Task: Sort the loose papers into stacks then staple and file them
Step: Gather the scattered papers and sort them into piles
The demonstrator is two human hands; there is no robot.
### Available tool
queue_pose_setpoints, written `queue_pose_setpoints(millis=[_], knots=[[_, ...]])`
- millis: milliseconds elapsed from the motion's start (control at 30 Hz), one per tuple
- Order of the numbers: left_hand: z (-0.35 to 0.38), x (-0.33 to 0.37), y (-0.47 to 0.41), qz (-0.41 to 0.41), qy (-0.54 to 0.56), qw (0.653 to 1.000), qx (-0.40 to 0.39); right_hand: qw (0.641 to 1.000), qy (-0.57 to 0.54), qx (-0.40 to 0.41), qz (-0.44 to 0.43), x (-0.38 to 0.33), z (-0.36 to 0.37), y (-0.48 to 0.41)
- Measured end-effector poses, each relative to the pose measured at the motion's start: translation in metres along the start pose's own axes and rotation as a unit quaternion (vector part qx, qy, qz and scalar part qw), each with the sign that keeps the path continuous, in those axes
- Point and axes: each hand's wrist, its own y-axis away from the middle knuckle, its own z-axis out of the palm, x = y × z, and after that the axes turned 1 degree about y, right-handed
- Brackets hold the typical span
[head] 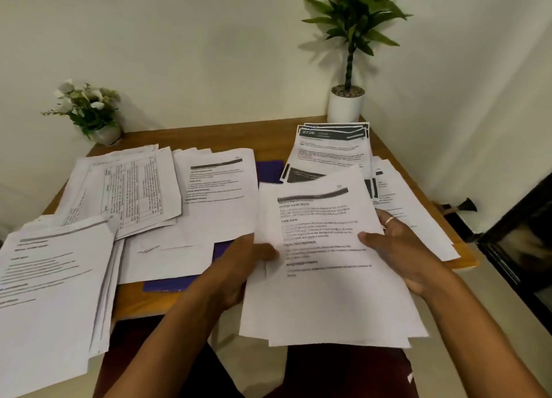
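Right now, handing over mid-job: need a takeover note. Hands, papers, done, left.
Left hand pinches the left edge of the held sheaf; right hand grips its right edge, thumb on top. The sheaf hangs over the near edge of the table, not laid down.
On the table: dark-header stack far right, table-form stack far left, text-page stack in the centre, near-left stack, loose sheets at the right edge. A purple folder lies under the centre papers.
Done: rough stacks started. Left: place the sheaf, square stacks, staple, file. No stapler in view.
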Motion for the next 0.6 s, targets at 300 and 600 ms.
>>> queue_pose_setpoints(millis=[300, 600], knots=[[0.085, -0.019, -0.018, -0.092, -0.006, 0.994, -0.059, 0.988, 0.113, 0.038, 0.093, 0.0, -0.098, 0.031], [0.1, -0.013, -0.025, -0.059, -0.05, 0.995, -0.07, 0.978, 0.166, 0.038, 0.122, -0.011, -0.117, 0.018]])
